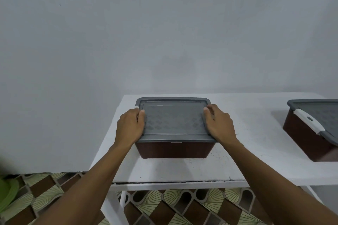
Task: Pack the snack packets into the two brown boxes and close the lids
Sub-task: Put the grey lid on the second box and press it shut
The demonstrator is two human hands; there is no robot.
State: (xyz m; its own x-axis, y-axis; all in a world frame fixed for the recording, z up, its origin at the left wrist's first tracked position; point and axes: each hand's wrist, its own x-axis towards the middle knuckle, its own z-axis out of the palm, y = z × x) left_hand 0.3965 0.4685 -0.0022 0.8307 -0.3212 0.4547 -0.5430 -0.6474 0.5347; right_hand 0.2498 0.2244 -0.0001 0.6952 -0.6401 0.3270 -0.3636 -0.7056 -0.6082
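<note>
While the left hand (130, 126) curls round the left end of the grey patterned plastic lid (173, 120), thumb on top, the right hand (220, 124) grips its right end the same way. That lid lies flat on the brown rectangular plastic box (174, 150), which stands towards the left end of the white table (182, 170). Well apart at the right edge stands a second brown plastic box (307, 140), covered by a second grey lid (321, 113) with a white clip (309, 121) over its left end.
</note>
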